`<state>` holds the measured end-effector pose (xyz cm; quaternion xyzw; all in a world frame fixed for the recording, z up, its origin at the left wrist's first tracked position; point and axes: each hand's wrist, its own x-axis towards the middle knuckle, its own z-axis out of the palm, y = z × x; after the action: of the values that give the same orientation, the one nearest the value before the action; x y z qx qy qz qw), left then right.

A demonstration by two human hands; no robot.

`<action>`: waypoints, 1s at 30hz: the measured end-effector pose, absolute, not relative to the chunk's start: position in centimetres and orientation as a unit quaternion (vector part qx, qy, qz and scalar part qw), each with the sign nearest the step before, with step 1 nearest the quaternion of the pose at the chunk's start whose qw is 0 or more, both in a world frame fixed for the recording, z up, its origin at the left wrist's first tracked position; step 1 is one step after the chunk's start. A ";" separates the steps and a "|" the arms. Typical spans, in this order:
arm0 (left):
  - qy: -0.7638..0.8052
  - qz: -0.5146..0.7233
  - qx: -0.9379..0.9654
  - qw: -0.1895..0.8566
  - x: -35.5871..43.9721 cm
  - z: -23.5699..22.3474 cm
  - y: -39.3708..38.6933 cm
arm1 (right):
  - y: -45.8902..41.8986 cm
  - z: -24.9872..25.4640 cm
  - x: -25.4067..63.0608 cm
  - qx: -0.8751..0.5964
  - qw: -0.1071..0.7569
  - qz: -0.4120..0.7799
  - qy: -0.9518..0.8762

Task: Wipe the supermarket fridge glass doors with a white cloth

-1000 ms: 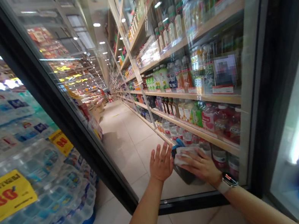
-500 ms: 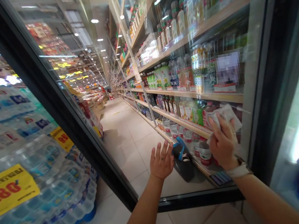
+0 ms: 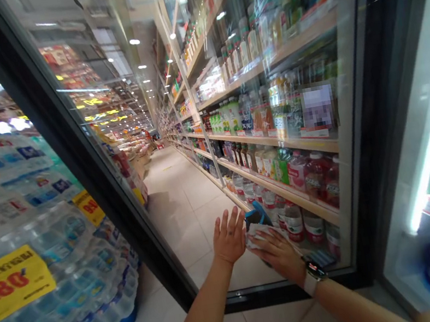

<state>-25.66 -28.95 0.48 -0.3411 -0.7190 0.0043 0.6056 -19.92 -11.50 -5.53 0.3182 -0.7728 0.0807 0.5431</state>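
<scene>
The right hand (image 3: 277,250) has its fingers bent only slightly and laid close together over a crumpled white cloth (image 3: 255,230), keeping hold of it — the thumb's exact place underneath is hidden. The cloth sits low on the clear glass pane (image 3: 218,274), apparently pressed flat to it, just beside the left hand (image 3: 229,236), which is empty, palm forward, fingers spread wide, seemingly braced on the same surface. To work well here, the pressure should come from the whole row of right fingers rather than the tips, so the cloth stays flat and no bare knuckle or nail drags on the glass. Refolding it to a smoother pad would likely give more even contact. The left palm makes a useful steady point, though it covers a patch and may leave a print, so bracing on the thick black frame (image 3: 126,221) could serve better. The smartwatch with a dark face and pale band (image 3: 314,270) rides near the pane's lower edge — the wrist is best kept lifted there. Farther out, a dark bin with a blue strap (image 3: 261,213) shows in the pane behind the hands, beside long wooden shelves (image 3: 276,175) of bottles.
</scene>
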 end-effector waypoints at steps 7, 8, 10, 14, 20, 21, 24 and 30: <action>-0.721 0.006 -0.339 0.605 -25.8 0.5 -29.0 | -12.1 -7.4 -20.0 0.381 0.499 0.076 -0.775; -0.724 0.007 -0.337 0.602 -25.8 0.4 -29.0 | -12.1 -7.4 -20.0 0.391 0.492 0.076 -0.774; -0.727 0.006 -0.334 0.600 -25.9 0.4 -29.1 | -12.0 -6.9 -20.1 0.395 0.484 0.077 -0.776; -0.725 0.007 -0.334 0.602 -26.0 0.3 -29.1 | -11.2 -4.5 -20.3 0.374 0.512 0.062 -0.771; -0.721 0.003 -0.341 0.603 -26.0 0.5 -29.1 | -8.9 -0.1 -20.0 0.273 0.587 0.042 -0.761; -0.720 0.002 -0.342 0.604 -26.0 0.5 -29.0 | -8.4 0.7 -19.9 0.240 0.597 0.045 -0.764; -0.720 0.002 -0.341 0.605 -25.9 0.4 -29.0 | -6.8 2.9 -19.7 0.138 0.638 0.064 -0.755; -0.730 0.022 -0.330 0.598 -25.9 -0.1 -29.0 | -5.3 5.0 -20.6 -0.003 0.700 0.139 -0.701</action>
<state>-25.91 -29.05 -0.09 -0.3300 -0.7298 0.0217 0.5984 -20.60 -5.26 5.01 -0.0031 -0.7006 0.1386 0.6999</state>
